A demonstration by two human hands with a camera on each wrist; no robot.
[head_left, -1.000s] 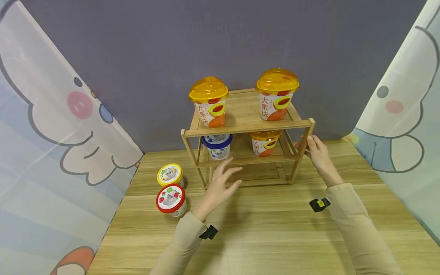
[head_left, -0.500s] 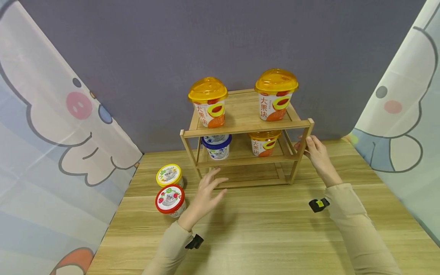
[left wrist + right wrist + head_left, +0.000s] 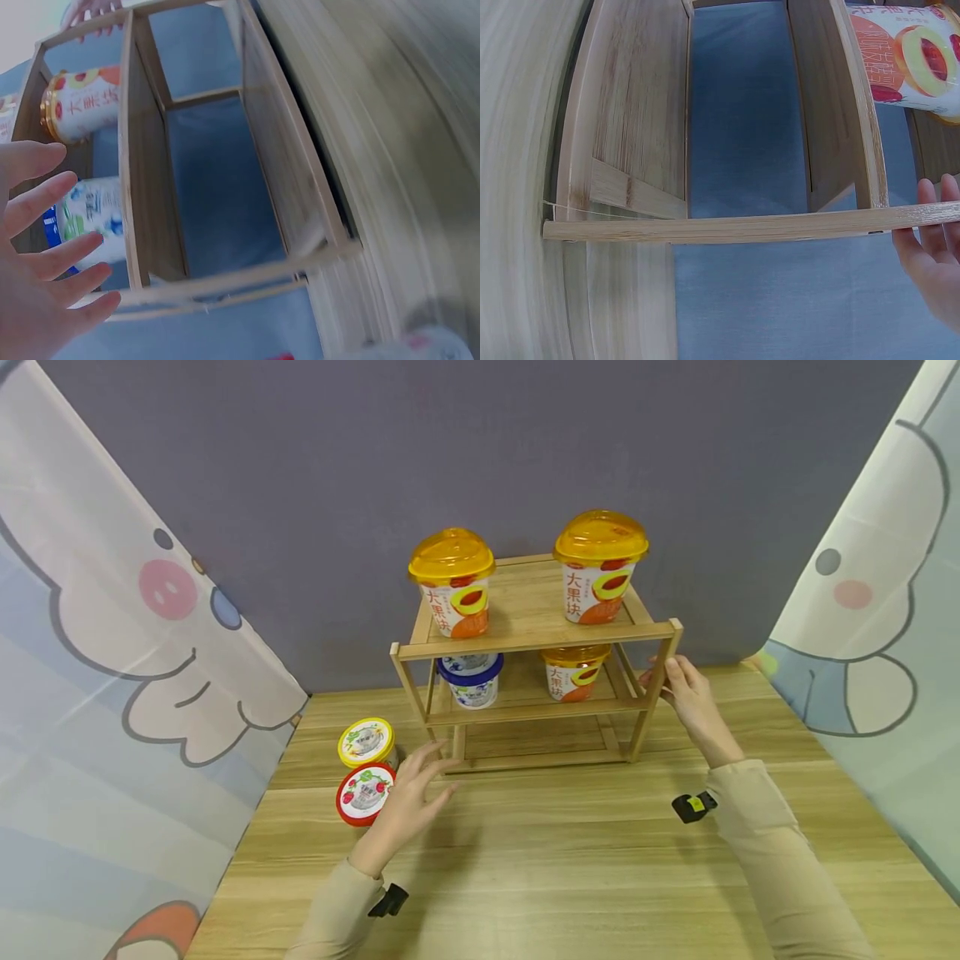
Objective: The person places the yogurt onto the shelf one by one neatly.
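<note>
My left hand [image 3: 408, 797] hovers with spread fingers over the table, overlapping the right side of the red-lidded cup [image 3: 365, 794]. Nothing is in its grasp. A yellow-lidded cup [image 3: 367, 742] stands just behind the red one. At the right, my right hand [image 3: 692, 700] holds the upright post of a wooden shelf [image 3: 536, 714], its fingers wrapped around the wood in the right wrist view. Two fruit cups with domed orange lids stand on the top tier, the left cup [image 3: 455, 597] and the right cup [image 3: 596, 581].
The middle tier carries a blue-lidded cup [image 3: 474, 685] at left and another orange-lidded fruit cup [image 3: 573, 677] at right. No cup shows on the bottom tier. A grey backdrop [image 3: 375, 468] rises behind, and cartoon-printed curtains [image 3: 105, 610] flank the table [image 3: 570, 860].
My left hand has moved left and toward me, from in front of the shelf to beside the red-lidded cup. The right hand stays on the post, and the cups stand where they were.
</note>
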